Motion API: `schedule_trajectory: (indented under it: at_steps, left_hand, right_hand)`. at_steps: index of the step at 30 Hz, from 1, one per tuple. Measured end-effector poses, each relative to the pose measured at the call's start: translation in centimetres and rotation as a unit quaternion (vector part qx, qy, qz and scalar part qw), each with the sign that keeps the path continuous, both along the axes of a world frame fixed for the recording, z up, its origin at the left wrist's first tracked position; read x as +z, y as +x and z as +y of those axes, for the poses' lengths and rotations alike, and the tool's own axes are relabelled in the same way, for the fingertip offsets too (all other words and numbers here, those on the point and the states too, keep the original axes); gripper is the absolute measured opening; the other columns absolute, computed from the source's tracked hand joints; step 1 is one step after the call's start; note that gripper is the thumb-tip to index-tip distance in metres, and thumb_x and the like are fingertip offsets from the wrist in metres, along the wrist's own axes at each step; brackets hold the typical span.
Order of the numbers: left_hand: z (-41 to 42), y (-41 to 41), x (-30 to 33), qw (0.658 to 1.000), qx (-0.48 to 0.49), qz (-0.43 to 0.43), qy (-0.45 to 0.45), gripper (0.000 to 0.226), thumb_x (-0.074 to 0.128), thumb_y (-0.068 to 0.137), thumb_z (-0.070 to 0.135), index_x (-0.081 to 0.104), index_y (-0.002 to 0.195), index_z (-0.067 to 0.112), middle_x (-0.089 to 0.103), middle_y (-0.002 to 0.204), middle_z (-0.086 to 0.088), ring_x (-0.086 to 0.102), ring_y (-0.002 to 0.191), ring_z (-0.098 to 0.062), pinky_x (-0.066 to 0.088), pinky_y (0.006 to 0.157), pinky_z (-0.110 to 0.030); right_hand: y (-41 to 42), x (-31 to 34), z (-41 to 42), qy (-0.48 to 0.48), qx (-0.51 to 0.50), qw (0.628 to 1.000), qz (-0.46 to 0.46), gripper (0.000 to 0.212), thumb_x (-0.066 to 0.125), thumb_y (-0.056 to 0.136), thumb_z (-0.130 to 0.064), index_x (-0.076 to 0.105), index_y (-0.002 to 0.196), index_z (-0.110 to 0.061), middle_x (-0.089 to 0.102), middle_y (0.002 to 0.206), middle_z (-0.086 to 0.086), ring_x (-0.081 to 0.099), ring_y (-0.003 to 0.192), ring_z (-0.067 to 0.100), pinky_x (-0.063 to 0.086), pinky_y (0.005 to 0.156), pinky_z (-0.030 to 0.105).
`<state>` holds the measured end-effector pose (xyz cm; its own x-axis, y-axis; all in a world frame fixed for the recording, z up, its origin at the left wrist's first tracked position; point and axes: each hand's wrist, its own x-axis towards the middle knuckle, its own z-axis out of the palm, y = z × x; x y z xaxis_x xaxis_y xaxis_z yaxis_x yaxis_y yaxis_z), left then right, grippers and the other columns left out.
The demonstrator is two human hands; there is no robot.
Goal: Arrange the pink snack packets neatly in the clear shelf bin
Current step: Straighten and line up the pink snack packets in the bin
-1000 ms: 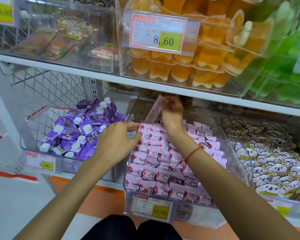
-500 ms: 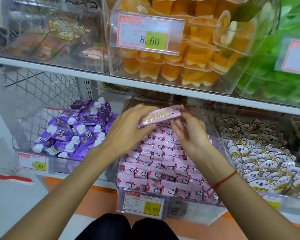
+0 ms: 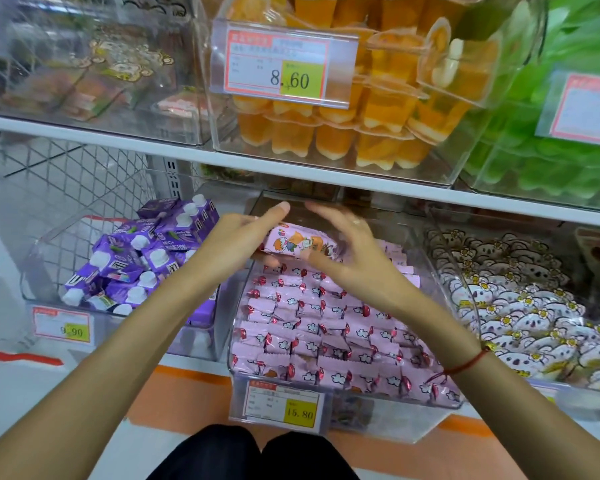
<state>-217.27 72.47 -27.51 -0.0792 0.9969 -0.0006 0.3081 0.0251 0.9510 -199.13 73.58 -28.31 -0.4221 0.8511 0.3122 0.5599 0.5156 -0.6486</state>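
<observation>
A clear shelf bin (image 3: 444,306) on the lower shelf holds several rows of pink snack packets (image 3: 312,327) with cloud prints. A larger pink packet (image 3: 297,244) with cartoon figures is held above the back of the bin. My left hand (image 3: 236,244) grips its left end, thumb on top and fingers underneath. My right hand (image 3: 347,251) hovers over its right end with fingers spread and straight; whether it touches the packet I cannot tell. The back rows of packets are hidden behind both hands.
A bin of purple drink cartons (image 3: 142,258) stands to the left, a bin of koala-print packets (image 3: 520,306) to the right. The upper shelf edge (image 3: 291,174) hangs just above my hands, with orange jelly cups (image 3: 361,133) over it. A 15.80 price tag (image 3: 281,403) fronts the bin.
The held packet has turned from its narrow edge to its printed face and dropped slightly toward the bin. My right hand has opened and moved over the packet's right end.
</observation>
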Motion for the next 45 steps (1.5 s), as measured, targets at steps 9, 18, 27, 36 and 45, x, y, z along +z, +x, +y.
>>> schedule_trajectory:
  at_steps: [9,18,27,36,45]
  left_hand:
    - [-1.3,-1.2,-2.7,0.984,0.063,0.059,0.155,0.016,0.053,0.093,0.036,0.063,0.105,0.031,0.068,0.1,0.013,0.062,0.095,-0.006,0.048,0.086,-0.029]
    - [-2.3,-1.2,-4.8,0.94,0.12,0.288,0.135,0.035,0.055,0.086,0.034,0.059,0.121,0.035,0.071,0.102,0.006,0.064,0.096,-0.026,0.049,0.077,-0.036]
    - [-2.0,-1.7,-5.1,0.943,0.123,0.283,0.126,0.02,0.055,0.085,0.034,0.07,0.099,0.032,0.07,0.086,0.008,0.064,0.086,-0.022,0.045,0.071,-0.03]
    - [-1.4,-2.3,-4.5,0.935,0.094,0.321,0.119,0.02,0.057,0.083,0.036,0.067,0.1,0.035,0.064,0.079,0.015,0.063,0.087,-0.019,0.041,0.067,-0.028]
    - [6.8,0.4,-1.3,0.875,-0.101,0.449,0.149,0.027,0.054,0.092,0.029,0.063,0.117,0.033,0.064,0.12,0.003,0.058,0.109,-0.021,0.042,0.083,-0.024]
  right_hand:
    - [-0.6,-1.1,3.2,-0.026,-0.174,0.972,0.153,0.034,0.069,0.085,-0.027,0.055,0.111,-0.01,0.068,0.101,0.002,0.064,0.089,0.013,0.05,0.068,0.017]
    - [-5.1,-3.4,7.7,-0.073,-0.184,0.943,0.266,0.055,0.056,0.094,-0.016,0.02,0.136,-0.013,0.049,0.116,0.004,0.053,0.104,0.018,0.037,0.073,0.008]
    - [-5.6,-6.9,9.7,0.13,-0.14,0.975,-0.11,0.034,0.064,0.086,-0.032,0.057,0.113,-0.012,0.049,0.124,0.012,0.049,0.107,0.026,0.035,0.075,0.023]
    - [-3.4,-5.8,9.1,0.033,-0.033,0.964,-0.26,0.043,0.034,0.099,-0.039,0.043,0.138,-0.023,0.043,0.141,0.008,0.035,0.129,0.029,0.035,0.1,0.04]
    - [2.1,-6.2,6.4,0.042,-0.068,0.957,-0.277,0.042,0.032,0.101,-0.037,0.047,0.136,-0.02,0.049,0.14,0.006,0.047,0.122,0.028,0.038,0.1,0.034]
